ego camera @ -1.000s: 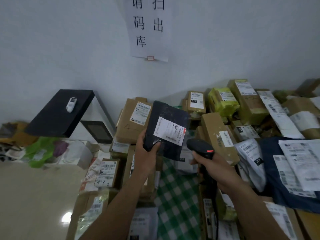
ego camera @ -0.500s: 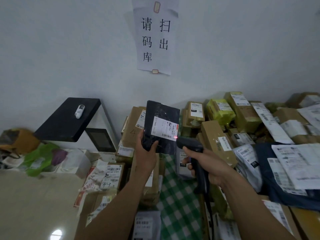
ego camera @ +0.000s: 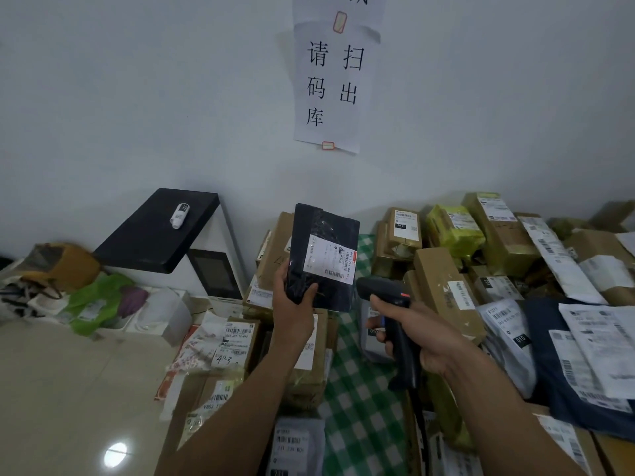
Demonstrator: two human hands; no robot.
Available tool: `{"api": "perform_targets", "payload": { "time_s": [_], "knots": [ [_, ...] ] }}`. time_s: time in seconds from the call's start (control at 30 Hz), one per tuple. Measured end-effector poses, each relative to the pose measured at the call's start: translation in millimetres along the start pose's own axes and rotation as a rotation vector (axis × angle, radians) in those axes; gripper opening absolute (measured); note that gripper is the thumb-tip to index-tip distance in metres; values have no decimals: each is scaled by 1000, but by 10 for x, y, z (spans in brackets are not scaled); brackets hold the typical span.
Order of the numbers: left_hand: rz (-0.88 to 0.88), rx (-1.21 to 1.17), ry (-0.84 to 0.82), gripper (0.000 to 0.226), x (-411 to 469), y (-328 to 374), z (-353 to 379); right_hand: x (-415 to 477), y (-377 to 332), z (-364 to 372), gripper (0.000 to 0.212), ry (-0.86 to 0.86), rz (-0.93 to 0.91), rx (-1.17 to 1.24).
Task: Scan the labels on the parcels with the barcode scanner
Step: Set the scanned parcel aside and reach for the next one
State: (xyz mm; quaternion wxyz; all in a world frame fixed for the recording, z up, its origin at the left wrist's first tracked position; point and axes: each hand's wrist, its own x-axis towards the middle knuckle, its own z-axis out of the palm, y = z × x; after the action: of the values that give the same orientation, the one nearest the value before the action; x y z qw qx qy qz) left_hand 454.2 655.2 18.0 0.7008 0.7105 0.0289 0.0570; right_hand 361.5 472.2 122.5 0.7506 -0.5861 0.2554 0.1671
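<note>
My left hand (ego camera: 294, 300) holds a flat black parcel (ego camera: 318, 231) upright by its lower left corner, above the pile. Its white label (ego camera: 330, 259) with barcodes faces me and lies turned sideways. My right hand (ego camera: 426, 333) grips a black barcode scanner (ego camera: 386, 293) by the handle; the scanner's head sits just right of and below the label, pointing up at it. A black cable runs down from the scanner's handle.
Brown cardboard parcels (ego camera: 443, 290) and yellow-green ones (ego camera: 453, 230) are heaped to the right, with grey and dark mailer bags (ego camera: 549, 341). A green checked cloth (ego camera: 357, 407) lies below my hands. A black-topped white machine (ego camera: 161, 231) stands left, against the wall under a paper sign (ego camera: 331, 87).
The black parcel has risen and turned so its label lies sideways. The scanner moved in closer under the label. The red scan line seen half a second ago is gone.
</note>
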Motion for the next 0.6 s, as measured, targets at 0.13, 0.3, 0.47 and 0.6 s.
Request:
{"api": "perform_targets", "payload": {
  "time_s": [0.13, 0.3, 0.47, 0.6],
  "knots": [
    [15, 13, 67, 68, 113, 72, -112, 79, -2, 39, 24, 5, -37, -41],
    [-51, 80, 79, 66, 521, 101, -293, 275, -39, 144, 24, 25, -120, -225],
    [-150, 215, 80, 59, 979, -22, -341, 471, -30, 257, 19, 14, -131, -302],
    [-224, 639, 82, 57, 1190, -310, -354, 524, 2, 179, 17, 10, -136, -316]
  ]
}}
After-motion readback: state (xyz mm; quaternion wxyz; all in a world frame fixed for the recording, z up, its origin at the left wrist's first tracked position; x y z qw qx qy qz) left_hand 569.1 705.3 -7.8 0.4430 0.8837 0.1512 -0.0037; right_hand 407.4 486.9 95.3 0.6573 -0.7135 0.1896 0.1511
